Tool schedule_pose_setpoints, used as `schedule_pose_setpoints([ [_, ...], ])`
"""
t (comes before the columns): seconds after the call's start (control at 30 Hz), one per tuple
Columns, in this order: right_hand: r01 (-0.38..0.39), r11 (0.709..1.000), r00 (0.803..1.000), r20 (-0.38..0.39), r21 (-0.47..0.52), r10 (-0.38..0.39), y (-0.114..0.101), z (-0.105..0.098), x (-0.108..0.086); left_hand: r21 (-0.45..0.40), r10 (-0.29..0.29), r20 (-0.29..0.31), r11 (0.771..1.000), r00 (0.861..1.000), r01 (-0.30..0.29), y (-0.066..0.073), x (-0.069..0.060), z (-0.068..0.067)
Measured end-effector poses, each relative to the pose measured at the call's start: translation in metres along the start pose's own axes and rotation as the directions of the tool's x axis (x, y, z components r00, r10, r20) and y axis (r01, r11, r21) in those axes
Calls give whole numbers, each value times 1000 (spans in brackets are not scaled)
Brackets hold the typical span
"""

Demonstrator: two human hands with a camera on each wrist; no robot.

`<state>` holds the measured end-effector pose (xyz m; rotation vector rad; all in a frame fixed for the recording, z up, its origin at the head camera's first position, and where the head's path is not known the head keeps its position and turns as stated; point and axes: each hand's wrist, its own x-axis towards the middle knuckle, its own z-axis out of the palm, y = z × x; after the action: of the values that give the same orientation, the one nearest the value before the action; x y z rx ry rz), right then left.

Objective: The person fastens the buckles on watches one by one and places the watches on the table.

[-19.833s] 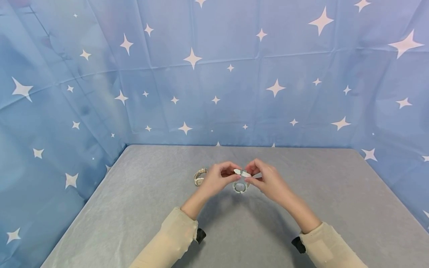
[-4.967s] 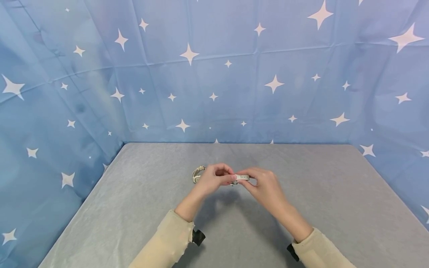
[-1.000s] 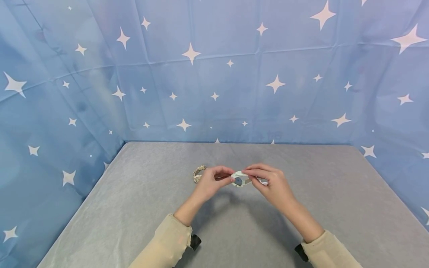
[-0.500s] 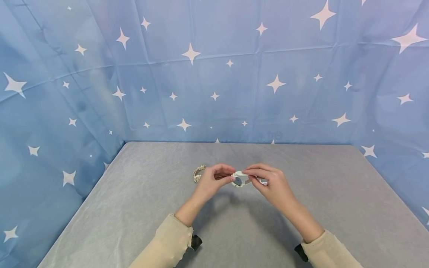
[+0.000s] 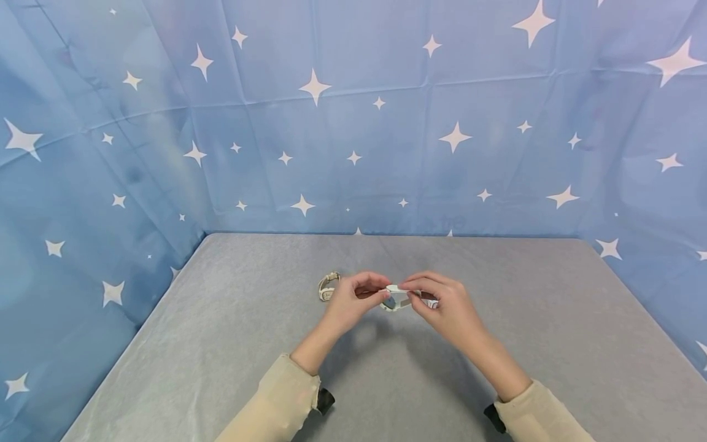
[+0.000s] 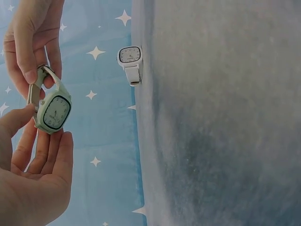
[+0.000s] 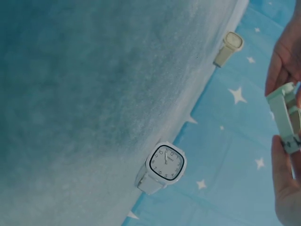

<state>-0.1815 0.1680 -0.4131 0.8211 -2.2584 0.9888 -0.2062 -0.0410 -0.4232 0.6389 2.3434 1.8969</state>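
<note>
A pale green wristwatch (image 6: pixel 56 113) with a rounded square dial is held up between both hands, its strap bent round into a loop. My left hand (image 5: pixel 350 299) pinches the strap by the case with thumb and fingers. From the other side my right hand (image 5: pixel 444 301) pinches the strap (image 7: pixel 282 117) between thumb and fingertips. In the head view the dial (image 5: pixel 390 302) shows under the strap, partly covered by fingers. Whether the buckle is fastened, I cannot tell.
On the grey table (image 5: pixel 232 344), a beige watch (image 5: pixel 329 287) stands on the left, partly behind my left hand. A white watch (image 7: pixel 166 162) stands to the right, mostly hidden by my right hand in the head view. A star-patterned blue curtain (image 5: pixel 265 123) surrounds the table's back and sides.
About twenty seconds ago the strap's white tip pointed up between the hands; now the strap lies across them. Over the last half second the watch has tilted slightly.
</note>
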Motion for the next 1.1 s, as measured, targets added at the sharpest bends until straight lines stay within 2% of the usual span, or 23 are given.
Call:
schedule_pose_setpoints([
  [0.3,-22,1000,1000,-9,13,22,-2,1,1,3,13,3,1000,1000,-13,2,-1,0],
  [0.57,89,995,995,-41,-37,-90,-1,1,1,22,15,20,1000,1000,-16,4,-2,-1],
  [0.87,91,996,996,-10,-5,-91,3,1,0,3,29,23,1000,999,-29,4,-3,-1],
  [1.1,84,996,996,-4,-8,-84,3,0,0,-4,7,17,1000,1000,-7,4,-2,-1],
])
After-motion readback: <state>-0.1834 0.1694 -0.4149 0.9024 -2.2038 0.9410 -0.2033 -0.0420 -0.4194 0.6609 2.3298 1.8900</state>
